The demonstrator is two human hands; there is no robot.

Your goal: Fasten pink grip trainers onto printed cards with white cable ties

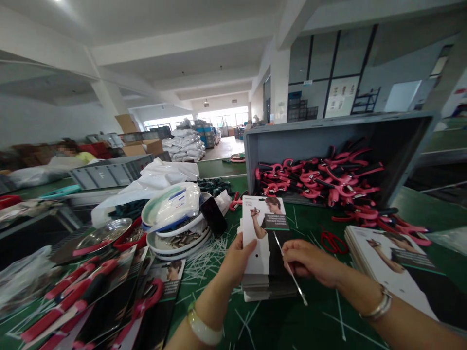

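Note:
My left hand [239, 257] grips the left edge of a printed card [255, 243], thumb on its face, over a stack of similar cards [259, 294]. My right hand [306, 260] is closed in a pinch on a thin white cable tie [292, 274], which slants across the right side of the card. Beyond my right hand lie red scissors [334, 242]. A second stack of cards [397, 272] stands to the right. Loose white ties [207, 260] are scattered on the green table [270, 325].
A grey crate [339, 124] tipped on its side holds many pink-and-black clamps [321, 177]. At left are stacked bowls [178, 250], a dark phone [213, 216] and clamps on cards [95, 291]. A person [85, 156] is in the far left background.

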